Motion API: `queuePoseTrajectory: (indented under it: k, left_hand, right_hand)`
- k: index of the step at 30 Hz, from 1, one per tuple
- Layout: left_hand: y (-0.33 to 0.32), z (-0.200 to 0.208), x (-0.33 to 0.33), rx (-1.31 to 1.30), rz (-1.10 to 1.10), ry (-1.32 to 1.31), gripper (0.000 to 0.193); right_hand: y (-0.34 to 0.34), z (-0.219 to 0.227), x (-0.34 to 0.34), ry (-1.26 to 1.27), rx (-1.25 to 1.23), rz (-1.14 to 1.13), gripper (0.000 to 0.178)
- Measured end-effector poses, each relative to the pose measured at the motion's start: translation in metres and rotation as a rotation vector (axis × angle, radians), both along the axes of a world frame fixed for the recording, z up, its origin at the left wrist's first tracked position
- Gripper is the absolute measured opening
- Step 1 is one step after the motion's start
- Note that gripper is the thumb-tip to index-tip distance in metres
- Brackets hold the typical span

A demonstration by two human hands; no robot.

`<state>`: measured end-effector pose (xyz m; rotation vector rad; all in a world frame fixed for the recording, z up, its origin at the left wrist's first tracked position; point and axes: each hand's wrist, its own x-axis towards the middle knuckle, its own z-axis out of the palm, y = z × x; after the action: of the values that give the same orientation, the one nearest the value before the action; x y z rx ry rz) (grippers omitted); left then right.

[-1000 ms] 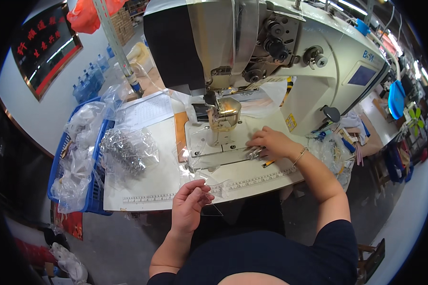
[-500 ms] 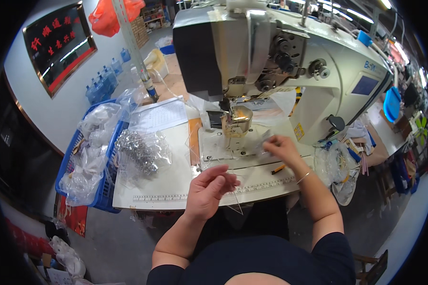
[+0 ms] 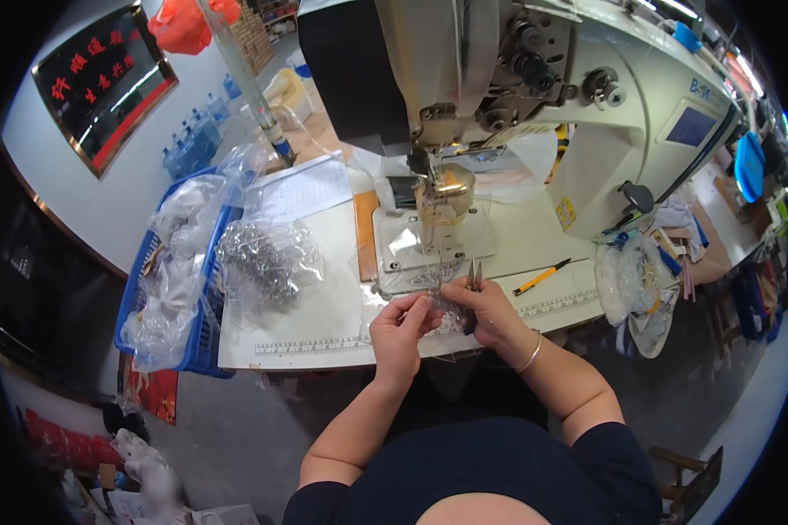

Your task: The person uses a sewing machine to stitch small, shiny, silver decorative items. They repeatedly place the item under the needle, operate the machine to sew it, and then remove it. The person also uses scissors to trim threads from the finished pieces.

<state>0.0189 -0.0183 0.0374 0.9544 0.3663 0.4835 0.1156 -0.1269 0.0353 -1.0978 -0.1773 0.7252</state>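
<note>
Both of my hands are close together at the front of the sewing machine (image 3: 453, 188), just nearer than its needle area. My right hand (image 3: 492, 317) is closed round small metal snips (image 3: 474, 275), blades pointing away from me. Its thumb and finger also pinch a thin silvery, see-through piece (image 3: 435, 276) with a fine pattern. Touching this piece from the left, my left hand (image 3: 400, 332) has thumb and fingertips pressed together at its near edge. Whether they hold the piece or a thread end is too small to tell.
A clear bag of silvery pieces (image 3: 271, 262) lies on the table's left. Beyond it stands a blue basket (image 3: 203, 337) stuffed with plastic bags. A yellow pen-shaped tool (image 3: 541, 276) lies right of my hands. More plastic bags (image 3: 623, 284) hang at the right edge.
My right hand has come left and nearer, with snips now showing in it. My left hand has shifted slightly right and closed its fingers. The whole view has tilted downward a little.
</note>
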Motion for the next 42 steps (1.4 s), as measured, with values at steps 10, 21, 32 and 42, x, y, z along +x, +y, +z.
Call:
queuePoseTrajectory:
  k: [10,21,32,42]
  left_hand:
    - [0.005,-0.009,0.003,0.137,0.070,0.029,0.009]
    - [0.006,-0.007,0.000,0.111,0.023,0.122,0.008]
    - [0.005,-0.007,0.000,0.181,0.048,0.102,0.007]
    - [0.001,-0.009,0.000,0.307,0.108,0.032,0.004]
  right_hand:
    - [-0.004,-0.005,-0.003,0.029,-0.008,0.015,0.016]
    - [-0.006,-0.009,-0.005,0.003,-0.002,0.052,0.014]
    - [-0.007,-0.010,-0.007,0.001,0.006,0.038,0.013]
    - [-0.009,-0.013,-0.009,-0.023,0.052,0.050,0.014]
